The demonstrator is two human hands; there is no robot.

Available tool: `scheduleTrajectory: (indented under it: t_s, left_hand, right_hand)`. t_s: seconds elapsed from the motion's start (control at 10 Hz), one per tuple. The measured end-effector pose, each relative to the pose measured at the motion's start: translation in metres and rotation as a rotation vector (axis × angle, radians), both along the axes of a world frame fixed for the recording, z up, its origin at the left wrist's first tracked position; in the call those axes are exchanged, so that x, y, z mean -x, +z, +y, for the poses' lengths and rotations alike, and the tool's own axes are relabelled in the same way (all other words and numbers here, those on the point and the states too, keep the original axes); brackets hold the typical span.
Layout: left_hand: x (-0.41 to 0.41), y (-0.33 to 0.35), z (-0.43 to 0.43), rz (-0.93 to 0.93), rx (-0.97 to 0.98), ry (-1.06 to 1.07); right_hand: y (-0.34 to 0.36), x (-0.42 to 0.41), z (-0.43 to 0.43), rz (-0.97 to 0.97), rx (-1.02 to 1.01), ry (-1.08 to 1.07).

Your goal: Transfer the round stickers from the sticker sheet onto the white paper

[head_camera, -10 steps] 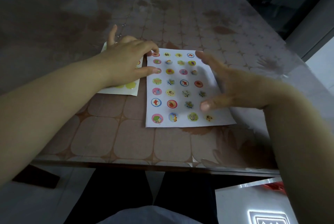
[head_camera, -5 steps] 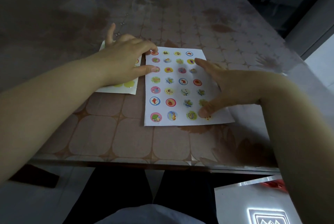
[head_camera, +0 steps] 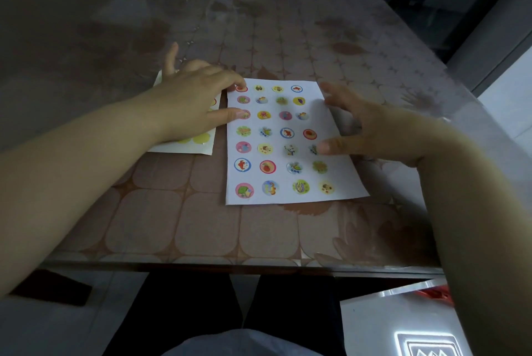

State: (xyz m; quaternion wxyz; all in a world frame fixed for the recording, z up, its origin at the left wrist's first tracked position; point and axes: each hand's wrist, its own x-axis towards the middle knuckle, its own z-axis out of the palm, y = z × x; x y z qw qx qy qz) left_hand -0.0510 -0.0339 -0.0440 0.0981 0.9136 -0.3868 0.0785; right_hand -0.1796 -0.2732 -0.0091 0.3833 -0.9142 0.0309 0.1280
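Round stickers (head_camera: 286,132) fill the white paper (head_camera: 345,180); my left hand (head_camera: 190,102) lies flat on the sticker sheet (head_camera: 187,148) beside it, fingertips (head_camera: 239,114) touching the paper's edge; my right hand (head_camera: 374,128) hovers spread, holding nothing.

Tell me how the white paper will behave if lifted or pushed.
Probably floppy: the white paper is a thin single sheet lying flat. Likely to slide on the glossy table cover unless pinned; the left hand touches its edge.
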Motion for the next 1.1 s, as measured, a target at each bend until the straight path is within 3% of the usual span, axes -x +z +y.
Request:
scheduleTrajectory:
  t_s: [0.2, 0.4, 0.8, 0.9, 1.0, 1.1]
  left_hand:
    - [0.0, 0.001, 0.0, 0.008, 0.011, -0.002]
    - [0.001, 0.002, 0.0, 0.013, -0.011, 0.007]
    - [0.002, 0.002, 0.0, 0.011, -0.001, 0.009]
    - [0.001, 0.002, -0.001, 0.013, 0.002, 0.019]
    - [0.005, 0.004, -0.003, 0.045, 0.06, 0.038]
    - [0.007, 0.013, 0.001, 0.068, 0.159, 0.045]
  right_hand:
    - [-0.005, -0.004, 0.004, -0.005, 0.072, -0.066]
    - [-0.015, -0.006, 0.033, -0.071, 0.358, -0.017]
    - [-0.017, -0.006, 0.04, -0.096, 0.414, -0.049]
    - [-0.01, -0.002, 0.036, -0.115, 0.351, -0.069]
    - [-0.004, -0.004, 0.028, -0.248, 0.039, -0.215]
    - [0.015, 0.002, 0.014, -0.583, -0.155, -0.441]
